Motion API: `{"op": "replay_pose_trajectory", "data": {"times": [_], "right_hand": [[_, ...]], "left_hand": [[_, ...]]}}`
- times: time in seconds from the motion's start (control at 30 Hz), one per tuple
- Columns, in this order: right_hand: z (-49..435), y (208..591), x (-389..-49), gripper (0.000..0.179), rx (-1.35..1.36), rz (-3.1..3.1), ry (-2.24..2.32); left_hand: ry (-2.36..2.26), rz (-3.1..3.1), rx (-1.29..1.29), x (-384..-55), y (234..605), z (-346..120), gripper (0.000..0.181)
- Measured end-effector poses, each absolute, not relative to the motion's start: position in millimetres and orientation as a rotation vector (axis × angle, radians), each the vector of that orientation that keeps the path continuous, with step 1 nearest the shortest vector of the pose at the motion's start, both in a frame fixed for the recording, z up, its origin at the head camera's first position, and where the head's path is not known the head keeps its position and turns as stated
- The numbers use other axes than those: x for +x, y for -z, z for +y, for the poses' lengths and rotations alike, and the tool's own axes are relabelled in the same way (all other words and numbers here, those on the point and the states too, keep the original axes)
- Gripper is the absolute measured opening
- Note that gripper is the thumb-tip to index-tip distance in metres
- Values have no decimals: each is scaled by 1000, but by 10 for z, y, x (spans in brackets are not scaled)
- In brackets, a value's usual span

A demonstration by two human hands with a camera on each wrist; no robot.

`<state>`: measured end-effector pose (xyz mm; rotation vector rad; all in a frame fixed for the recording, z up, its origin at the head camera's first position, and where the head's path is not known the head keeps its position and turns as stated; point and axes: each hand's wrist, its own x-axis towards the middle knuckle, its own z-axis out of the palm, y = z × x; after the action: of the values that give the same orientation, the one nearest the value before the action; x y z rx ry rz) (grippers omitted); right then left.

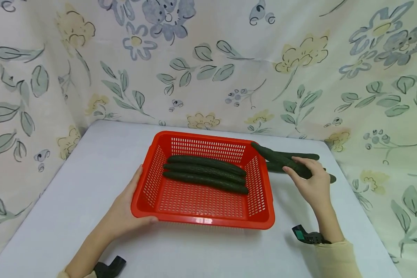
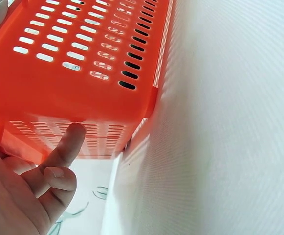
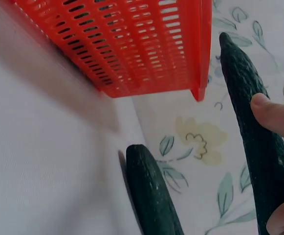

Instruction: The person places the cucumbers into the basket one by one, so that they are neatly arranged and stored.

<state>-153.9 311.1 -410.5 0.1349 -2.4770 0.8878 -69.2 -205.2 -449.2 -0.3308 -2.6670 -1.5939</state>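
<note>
My left hand (image 1: 128,208) grips the near left corner of a red plastic basket (image 1: 201,220), thumb along its front and fingers against its left side. In the left wrist view, fingertips touch the slotted wall. Three dark green cucumbers (image 1: 205,181) lie side by side in the basket. With thumb and fingers, my right hand (image 1: 312,183) holds another cucumber (image 1: 269,153), raised and tilted, its far tip beside the basket's back right corner. Beneath it, two more cucumbers (image 1: 304,156) lie on the table, partly hidden by the hand and the held one.
The table (image 1: 100,154) has a white cover. Behind and beside it hangs a floral cloth (image 1: 208,65). Each wrist wears a black camera mount (image 1: 311,236). Bare table surface shows left of the basket and in front of it.
</note>
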Motion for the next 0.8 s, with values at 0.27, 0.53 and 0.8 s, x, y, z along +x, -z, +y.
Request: {"op": "replay_pose_trajectory", "data": {"times": [0.27,0.53,0.8], "right_hand": [[2978,4009,-1574,37,208,-2472,-916],[2796,3867,-1656,34,320,-2449,-956],[2535,3717,-1658,34,380,-2431,-985]], "left_hand": [[1597,-2667,-338,-711,4503,-2044,136],[1595,-2669,-325,-689,4506,-2039,137],[1601,-2665,-323,-698,4512,-2049,137]]}}
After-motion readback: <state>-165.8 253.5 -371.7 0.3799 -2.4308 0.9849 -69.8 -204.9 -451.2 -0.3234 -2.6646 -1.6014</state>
